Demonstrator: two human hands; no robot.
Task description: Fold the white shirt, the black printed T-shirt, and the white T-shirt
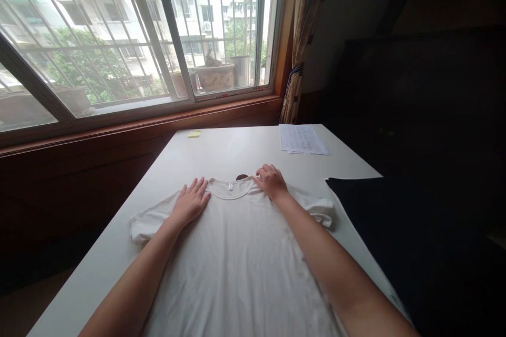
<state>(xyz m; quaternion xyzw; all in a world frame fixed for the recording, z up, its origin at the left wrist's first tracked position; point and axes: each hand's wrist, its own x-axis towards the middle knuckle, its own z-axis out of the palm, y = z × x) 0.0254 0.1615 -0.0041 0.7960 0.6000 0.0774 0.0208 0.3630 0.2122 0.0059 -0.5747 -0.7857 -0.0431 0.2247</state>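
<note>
A white T-shirt (pixel 237 253) lies spread on a white table, its neckline toward the window and its hem running out of view at the bottom. My left hand (pixel 192 202) rests flat on the shoulder left of the collar, fingers stretched out. At the other shoulder, beside the collar, the fingers of my right hand (pixel 271 181) are curled and closed on the fabric; their tips are partly hidden. The left sleeve (pixel 148 224) is spread out to the side, while the right sleeve (pixel 316 208) looks bunched at its end. A small dark brown round thing (pixel 242 177) peeks out behind the collar.
Printed sheets (pixel 303 139) lie at the table's (pixel 229 147) far right, and a yellow sticky-note pad (pixel 194 134) at its far left. Black cloth (pixel 367 221) covers the right edge. Beyond stand a barred window (pixel 185 37) and a tied curtain (pixel 294 84).
</note>
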